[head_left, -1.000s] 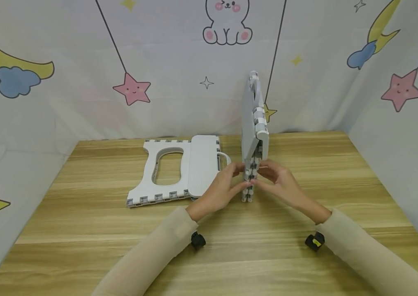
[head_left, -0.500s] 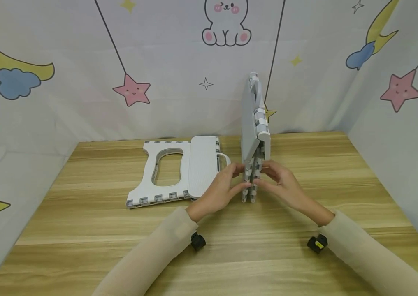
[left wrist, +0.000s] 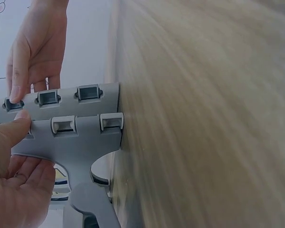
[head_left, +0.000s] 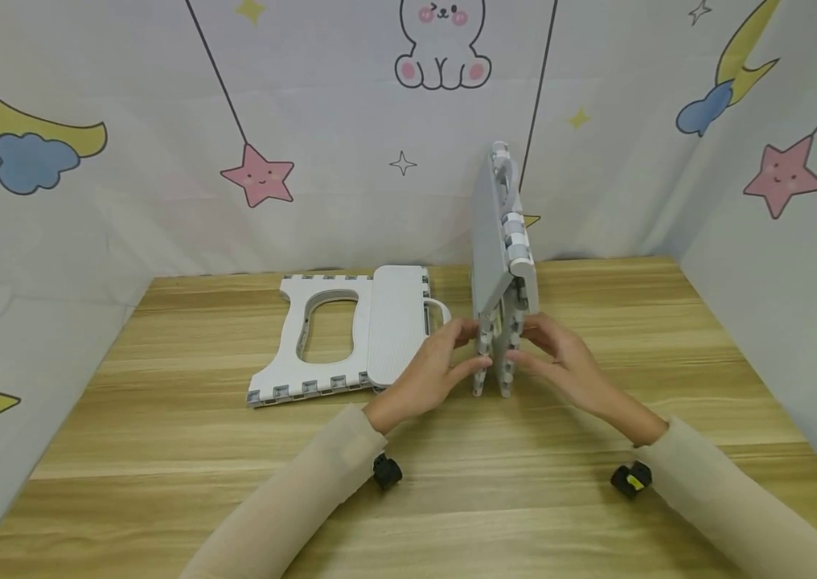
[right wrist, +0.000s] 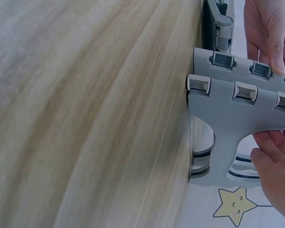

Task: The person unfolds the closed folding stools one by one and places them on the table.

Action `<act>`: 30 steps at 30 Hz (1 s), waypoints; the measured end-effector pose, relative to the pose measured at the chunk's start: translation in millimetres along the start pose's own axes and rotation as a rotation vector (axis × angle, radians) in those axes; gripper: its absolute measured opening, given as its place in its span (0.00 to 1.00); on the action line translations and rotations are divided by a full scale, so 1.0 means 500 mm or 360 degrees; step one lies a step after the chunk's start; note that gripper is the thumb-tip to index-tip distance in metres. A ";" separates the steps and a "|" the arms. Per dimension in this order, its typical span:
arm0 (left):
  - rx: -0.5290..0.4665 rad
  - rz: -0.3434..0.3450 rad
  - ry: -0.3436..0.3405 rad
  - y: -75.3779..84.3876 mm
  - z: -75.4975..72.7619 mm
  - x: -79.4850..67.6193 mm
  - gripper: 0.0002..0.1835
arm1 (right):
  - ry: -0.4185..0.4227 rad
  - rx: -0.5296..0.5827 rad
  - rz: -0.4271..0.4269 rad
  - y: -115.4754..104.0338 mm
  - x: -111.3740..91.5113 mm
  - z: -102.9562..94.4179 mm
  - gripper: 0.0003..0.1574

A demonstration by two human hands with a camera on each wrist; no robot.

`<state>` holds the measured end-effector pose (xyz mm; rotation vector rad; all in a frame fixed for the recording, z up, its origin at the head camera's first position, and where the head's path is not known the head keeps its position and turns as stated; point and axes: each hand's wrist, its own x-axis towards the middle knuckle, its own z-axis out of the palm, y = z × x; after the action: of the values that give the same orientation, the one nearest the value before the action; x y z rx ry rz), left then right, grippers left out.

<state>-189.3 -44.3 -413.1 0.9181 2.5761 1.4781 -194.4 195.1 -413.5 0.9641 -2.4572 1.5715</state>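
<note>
White upright stool [head_left: 490, 241], lower edges [left wrist: 89, 124] apart

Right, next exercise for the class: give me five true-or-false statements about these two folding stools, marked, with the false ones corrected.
1. The left-hand grip holds one leg panel of the upright stool. True.
2. The right-hand grip holds the other leg panel. True.
3. Those panels are pressed shut against each other. False; a gap shows between them.
4. The second stool lies flat on the table. True.
5. The second stool is bright red. False; it is mostly white.
</note>
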 end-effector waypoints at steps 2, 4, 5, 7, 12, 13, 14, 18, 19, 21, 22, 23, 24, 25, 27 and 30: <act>0.0006 -0.0001 -0.0002 0.000 0.000 0.000 0.28 | -0.0002 -0.0014 -0.0003 -0.001 -0.003 -0.003 0.27; 0.0010 0.0001 -0.0005 0.000 0.000 0.000 0.28 | 0.0001 -0.0026 0.0001 0.000 -0.005 -0.005 0.27; 0.0015 0.0001 -0.0005 0.000 0.000 0.000 0.28 | 0.0003 -0.0028 0.0001 0.000 -0.007 -0.007 0.27; 0.0024 0.0005 -0.0005 -0.001 0.001 0.000 0.28 | 0.0011 -0.0041 0.0002 0.000 -0.010 -0.009 0.26; 0.0035 0.0029 -0.0001 -0.003 0.001 0.000 0.28 | 0.0027 -0.0071 -0.0001 0.003 -0.016 -0.015 0.25; 0.0035 0.0036 -0.0001 -0.003 0.001 0.000 0.28 | 0.0028 -0.0079 -0.0004 0.004 -0.017 -0.016 0.25; 0.0031 0.0042 -0.0002 -0.003 0.001 0.000 0.28 | 0.0030 -0.0083 -0.0008 0.005 -0.018 -0.017 0.25; 0.0037 0.0054 -0.0005 -0.003 0.002 0.000 0.28 | 0.0042 -0.0106 -0.0032 0.005 -0.023 -0.021 0.25; 0.0039 0.0054 -0.0005 -0.004 0.002 0.000 0.28 | 0.0047 -0.0111 -0.0035 0.004 -0.024 -0.022 0.25; 0.0043 0.0056 -0.0005 -0.005 0.002 0.001 0.28 | 0.0051 -0.0117 -0.0042 0.004 -0.025 -0.025 0.26; 0.0044 0.0060 -0.0004 -0.005 0.003 0.001 0.28 | 0.0052 -0.0120 -0.0045 0.004 -0.026 -0.026 0.26; 0.0047 0.0060 -0.0003 -0.006 0.003 0.001 0.28 | 0.0053 -0.0124 -0.0042 0.004 -0.026 -0.028 0.26; 0.0052 0.0061 -0.0002 -0.006 0.004 0.002 0.28 | 0.0053 -0.0122 -0.0042 0.003 -0.027 -0.029 0.26; 0.0059 0.0060 -0.0002 -0.007 0.004 0.002 0.28 | 0.0053 -0.0125 -0.0036 0.003 -0.028 -0.031 0.26; 0.0076 0.0058 -0.0001 -0.007 0.005 0.002 0.28 | 0.0052 -0.0131 -0.0033 0.002 -0.030 -0.034 0.25; 0.0093 0.0052 -0.0003 -0.006 0.005 0.001 0.27 | 0.0053 -0.0139 -0.0027 0.002 -0.034 -0.037 0.25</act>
<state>-190.3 -43.1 -416.8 0.9721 2.6287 1.4161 -186.3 218.7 -412.2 0.9347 -2.4657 1.4503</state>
